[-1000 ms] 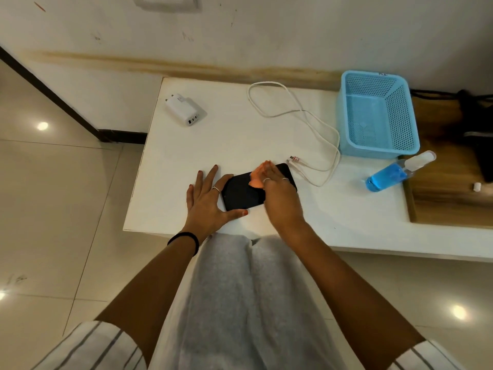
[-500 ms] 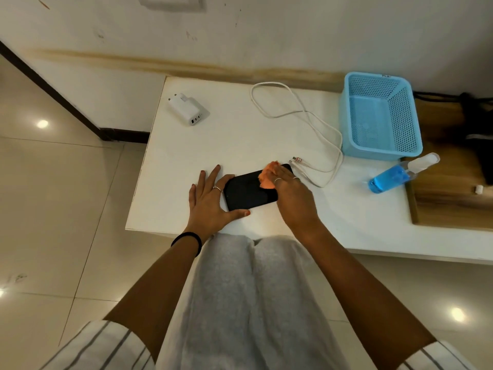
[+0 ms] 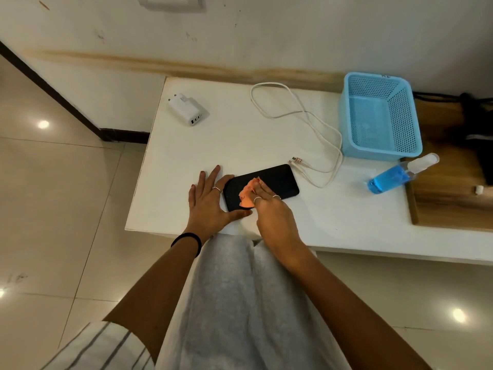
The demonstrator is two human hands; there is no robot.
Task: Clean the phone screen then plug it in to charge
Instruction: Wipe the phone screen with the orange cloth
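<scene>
Head view, looking down over grey-clad knees: the phone lies flat and face up near the front edge of the white table, its long side running left to right. The left hand is spread beside its left end, fingers apart and flat on the table, thumb tucked along the phone's near edge, apparently to stop it sliding under the rubbing. The right hand bears down on the left half of the screen with an orange cloth bunched under its fingertips, which are drawn together and pressed onto the cloth. The right half of the glass is bare and dark. I would judge the wiping to be under way and the charging not begun.

Everything for the second step waits within reach. The white cable loops across the back of the table, its small plug end lying just beside the phone's far right corner, not inserted. The white charger brick sits apart at the back left, nothing plugged into it. A blue spray bottle lies on its side to the right, and an empty blue perforated basket stands behind it.

The table is low and pushed against a scuffed pale wall with a brownish stain along it. A wall plate is cut off at the picture's top edge. Glossy cream floor tiles mirror the ceiling lights. A wooden surface adjoins the table on the right.
</scene>
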